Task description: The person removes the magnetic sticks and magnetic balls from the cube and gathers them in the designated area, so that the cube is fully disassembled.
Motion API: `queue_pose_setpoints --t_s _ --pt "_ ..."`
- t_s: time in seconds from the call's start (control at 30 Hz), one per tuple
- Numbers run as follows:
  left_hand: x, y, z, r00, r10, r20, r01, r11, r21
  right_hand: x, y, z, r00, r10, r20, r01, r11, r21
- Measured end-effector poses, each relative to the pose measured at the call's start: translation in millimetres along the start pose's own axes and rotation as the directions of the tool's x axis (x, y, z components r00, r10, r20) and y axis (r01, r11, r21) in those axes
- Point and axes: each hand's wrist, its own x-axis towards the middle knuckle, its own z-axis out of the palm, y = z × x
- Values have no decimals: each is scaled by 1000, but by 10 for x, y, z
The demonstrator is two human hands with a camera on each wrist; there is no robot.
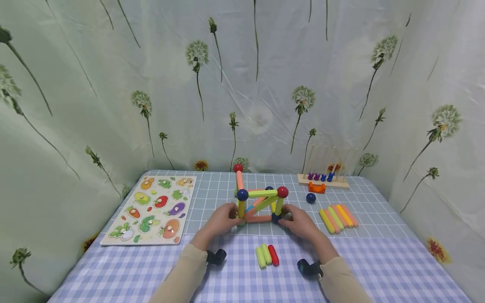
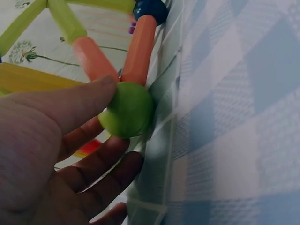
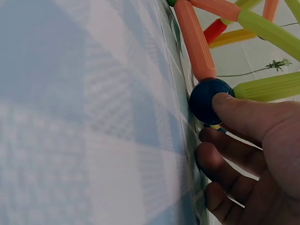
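Note:
A frame of coloured rods and balls stands on the table, with a salmon rod (image 1: 259, 219) low along its front. At its lower left corner my left hand (image 1: 221, 219) pinches a green ball (image 2: 129, 112) between thumb and fingers. My right hand (image 1: 301, 222) holds the dark blue ball (image 3: 204, 104) at the lower right corner, thumb on its side. Above these, a blue ball (image 1: 242, 195) and a red ball (image 1: 282, 192) are joined by a lime rod (image 1: 263, 193). Another red ball (image 1: 238, 167) tops the far left.
Two lime rods and a red rod (image 1: 273, 255) lie in front of the frame. To the right are several loose rods (image 1: 338, 219), a blue ball (image 1: 310, 198), an orange curved piece (image 1: 316, 188) and a pegged wooden rack (image 1: 323, 181). A vegetable puzzle board (image 1: 151, 210) lies left.

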Motion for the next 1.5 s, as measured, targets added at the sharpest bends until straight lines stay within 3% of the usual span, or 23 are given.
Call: queue_pose_setpoints --t_s 0.2,0.3,0.4,0.5,0.63,0.73,0.83,1.03,1.2,1.33,1.5 --pt "-72 107 -117 997 -59 41 60 998 -14 -27 -51 -111 1000 -12 -7 12 999 35" --pt "-104 217 -190 997 -76 -11 75 996 -44 -38 -111 -222 997 -43 -72 47 997 59" --pt "-129 342 -232 991 -60 -116 50 995 -90 -52 -192 -331 985 -105 -137 118 988 95" --pt "-167 467 -244 976 12 -218 -31 996 -82 -68 -280 -400 972 -168 -164 190 973 127" --pt "-207 600 -237 930 181 -319 -160 983 89 -83 -368 -418 960 -226 -164 248 961 125" --pt "-197 658 -201 894 272 -355 -208 956 209 -93 -395 -411 953 -252 -168 270 959 91" --pt "-173 696 -158 881 314 -355 -219 934 281 -107 -393 -404 954 -251 -164 265 962 71" --pt "-191 743 -144 894 312 -320 -204 922 330 -159 -408 -447 966 -248 -72 254 964 85" --pt "-228 764 -202 901 320 -294 -213 915 344 -212 -500 -564 951 -308 -27 308 951 -11" --pt "-223 783 -236 902 327 -283 -214 906 365 -241 -581 -575 935 -347 -78 331 929 -168" --pt "-218 795 -242 899 319 -300 -196 906 376 -232 -666 -452 888 -422 -184 343 873 -347"
